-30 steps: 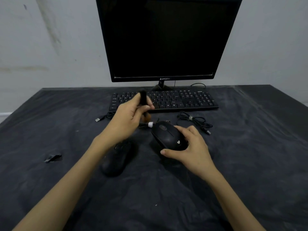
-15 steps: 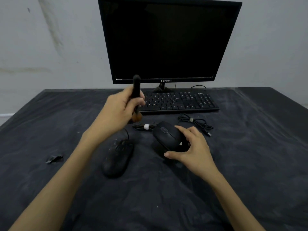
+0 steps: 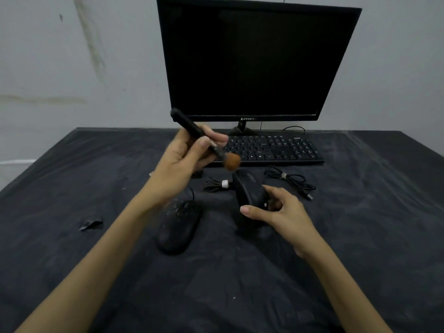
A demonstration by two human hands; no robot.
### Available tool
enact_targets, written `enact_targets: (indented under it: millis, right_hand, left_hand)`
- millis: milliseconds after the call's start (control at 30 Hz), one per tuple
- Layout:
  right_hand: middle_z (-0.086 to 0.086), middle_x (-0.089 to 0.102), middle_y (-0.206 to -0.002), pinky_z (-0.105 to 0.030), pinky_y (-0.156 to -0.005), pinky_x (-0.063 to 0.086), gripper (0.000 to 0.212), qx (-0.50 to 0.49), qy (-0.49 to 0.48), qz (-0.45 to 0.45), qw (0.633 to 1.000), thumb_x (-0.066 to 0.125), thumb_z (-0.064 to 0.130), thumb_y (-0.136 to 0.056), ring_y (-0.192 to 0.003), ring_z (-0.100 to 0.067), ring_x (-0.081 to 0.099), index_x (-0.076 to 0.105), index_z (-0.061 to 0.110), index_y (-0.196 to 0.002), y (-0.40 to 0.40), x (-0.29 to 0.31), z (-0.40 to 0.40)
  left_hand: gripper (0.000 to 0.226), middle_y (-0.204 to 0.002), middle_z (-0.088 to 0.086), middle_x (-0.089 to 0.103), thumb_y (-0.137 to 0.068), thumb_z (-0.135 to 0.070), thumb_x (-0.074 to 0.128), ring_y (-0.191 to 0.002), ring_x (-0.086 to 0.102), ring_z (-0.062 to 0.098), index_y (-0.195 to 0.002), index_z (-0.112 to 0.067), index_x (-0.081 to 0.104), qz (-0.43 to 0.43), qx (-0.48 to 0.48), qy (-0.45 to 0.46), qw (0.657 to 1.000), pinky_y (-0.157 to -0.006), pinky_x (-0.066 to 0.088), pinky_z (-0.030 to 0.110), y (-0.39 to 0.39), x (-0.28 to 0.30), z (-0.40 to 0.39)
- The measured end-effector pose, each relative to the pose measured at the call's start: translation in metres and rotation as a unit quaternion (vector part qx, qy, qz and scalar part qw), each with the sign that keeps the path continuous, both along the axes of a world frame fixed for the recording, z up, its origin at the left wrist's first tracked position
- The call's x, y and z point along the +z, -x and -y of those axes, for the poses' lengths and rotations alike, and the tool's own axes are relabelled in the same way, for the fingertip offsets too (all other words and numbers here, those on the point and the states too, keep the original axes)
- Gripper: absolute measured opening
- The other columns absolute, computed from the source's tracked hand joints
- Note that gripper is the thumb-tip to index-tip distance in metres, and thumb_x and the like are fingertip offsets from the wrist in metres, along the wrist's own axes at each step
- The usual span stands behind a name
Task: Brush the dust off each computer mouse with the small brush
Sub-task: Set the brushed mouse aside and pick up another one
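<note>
My left hand (image 3: 182, 162) holds a small brush (image 3: 192, 129) by its black handle, its brown bristle head (image 3: 231, 161) pointing down to the right, just above the raised mouse. My right hand (image 3: 280, 212) grips a black mouse (image 3: 249, 191), tilted up on its side off the dark cloth. A second black mouse (image 3: 179, 227) lies flat on the cloth below my left wrist, its cable running back.
A black keyboard (image 3: 276, 150) and a dark monitor (image 3: 254, 61) stand at the back. Bundled cables (image 3: 288, 179) lie right of the raised mouse, another bundle (image 3: 216, 185) with a white tie to its left. A small dark scrap (image 3: 90, 224) lies at the left.
My right hand has tipped the mouse up onto its side. My left hand has swung the brush from upright to slanted, bristles now toward the raised mouse.
</note>
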State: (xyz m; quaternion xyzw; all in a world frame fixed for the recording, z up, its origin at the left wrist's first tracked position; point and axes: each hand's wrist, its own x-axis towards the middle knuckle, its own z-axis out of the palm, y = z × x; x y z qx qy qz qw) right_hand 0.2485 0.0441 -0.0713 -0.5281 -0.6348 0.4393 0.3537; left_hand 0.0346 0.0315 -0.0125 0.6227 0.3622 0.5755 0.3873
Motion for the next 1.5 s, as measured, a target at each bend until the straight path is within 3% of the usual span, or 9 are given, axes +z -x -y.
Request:
enact_targets:
  millis: [200,467,567,700,867,967,1133,1233,1500]
  right_hand:
    - [0.004,0.073,-0.106,-0.025,-0.076,0.051,0.089,0.035,0.071,-0.071,0.994,0.087,0.053,-0.042,-0.094,-0.01,0.07,0.063,0.021,-0.121,-0.004,0.001,0.001]
    - [0.006,0.071,-0.104,-0.029,-0.081,0.055,0.088,0.029,0.066,-0.034,0.997,0.087,0.059,-0.039,-0.09,-0.008,0.069,0.065,0.024,-0.117,-0.002,0.005,0.005]
    - [-0.005,0.075,-0.095,-0.022,-0.063,0.053,0.054,0.074,0.111,-0.113,0.985,0.083,0.038,-0.058,-0.078,-0.013,0.071,0.071,0.014,-0.105,-0.004,0.014,0.008]
    - [-0.008,0.073,-0.081,-0.029,-0.07,0.051,0.056,0.079,0.156,-0.15,0.973,0.074,0.043,-0.063,-0.071,-0.017,0.067,0.071,0.003,-0.103,-0.003,0.018,0.004]
    - [0.001,0.071,-0.068,-0.021,-0.061,0.052,0.043,0.085,0.172,-0.165,0.968,0.071,0.036,-0.068,-0.063,-0.01,0.065,0.071,0.005,-0.098,-0.005,0.019,0.003]
    - [0.005,0.067,-0.06,-0.021,-0.062,0.052,0.035,0.097,0.17,-0.168,0.966,0.07,0.035,-0.069,-0.055,-0.005,0.063,0.071,0.008,-0.092,-0.005,0.018,0.004]
    - [-0.001,0.071,-0.068,-0.02,-0.059,0.052,0.047,0.09,0.19,-0.17,0.963,0.071,0.038,-0.068,-0.06,-0.008,0.065,0.072,0.003,-0.099,0.0,0.02,0.003]
    - [0.0,0.071,-0.069,-0.024,-0.063,0.054,0.04,0.098,0.215,-0.193,0.952,0.067,0.037,-0.073,-0.056,-0.005,0.064,0.072,0.004,-0.095,-0.001,0.021,0.004]
    - [0.001,0.069,-0.061,-0.027,-0.07,0.059,0.04,0.048,0.229,-0.195,0.953,0.069,0.044,-0.067,-0.055,-0.007,0.066,0.07,0.006,-0.082,0.007,0.023,-0.008]
  left_hand:
    - [0.024,-0.107,-0.001,0.068,-0.101,-0.006,0.042,-0.1,0.067,0.01,-0.101,-0.026,0.054,-0.14,0.151,-0.041,0.978,-0.089,0.055,0.032,0.003,-0.012,-0.012]
    - [0.016,-0.098,0.001,0.07,-0.101,-0.007,0.042,-0.094,0.069,0.011,-0.105,-0.013,0.056,-0.224,0.107,-0.045,0.968,-0.089,0.056,0.033,-0.003,-0.01,-0.009]
    - [0.014,-0.102,-0.002,0.069,-0.101,-0.008,0.044,-0.095,0.069,0.009,-0.105,-0.015,0.055,-0.129,0.195,-0.049,0.971,-0.088,0.056,0.032,0.004,-0.011,-0.013]
    - [0.013,-0.107,0.0,0.069,-0.1,-0.015,0.042,-0.105,0.067,0.021,-0.105,-0.021,0.053,-0.016,0.059,-0.065,0.996,-0.085,0.055,0.03,-0.006,-0.011,0.002]
    - [0.027,-0.106,-0.002,0.069,-0.1,-0.012,0.042,-0.103,0.067,0.016,-0.101,-0.035,0.055,-0.124,0.082,-0.079,0.986,-0.091,0.055,0.039,-0.004,-0.029,-0.002]
    - [0.029,-0.105,-0.004,0.068,-0.101,-0.008,0.042,-0.102,0.067,0.012,-0.097,-0.033,0.058,-0.015,0.181,-0.041,0.983,-0.092,0.055,0.038,0.005,-0.029,-0.009]
    - [0.017,-0.104,-0.003,0.068,-0.099,-0.009,0.039,-0.106,0.065,0.021,-0.105,-0.019,0.051,-0.047,0.001,-0.043,0.998,-0.087,0.053,0.029,-0.009,-0.026,0.001]
    - [0.02,-0.103,-0.004,0.068,-0.101,-0.004,0.041,-0.097,0.067,0.006,-0.103,-0.019,0.054,-0.114,0.132,-0.051,0.983,-0.086,0.053,0.025,-0.003,-0.027,-0.01]
    - [0.012,-0.106,-0.001,0.069,-0.098,-0.025,0.044,-0.107,0.066,0.022,-0.104,-0.027,0.054,0.063,0.069,-0.029,0.995,-0.086,0.054,0.028,-0.01,-0.036,0.012]
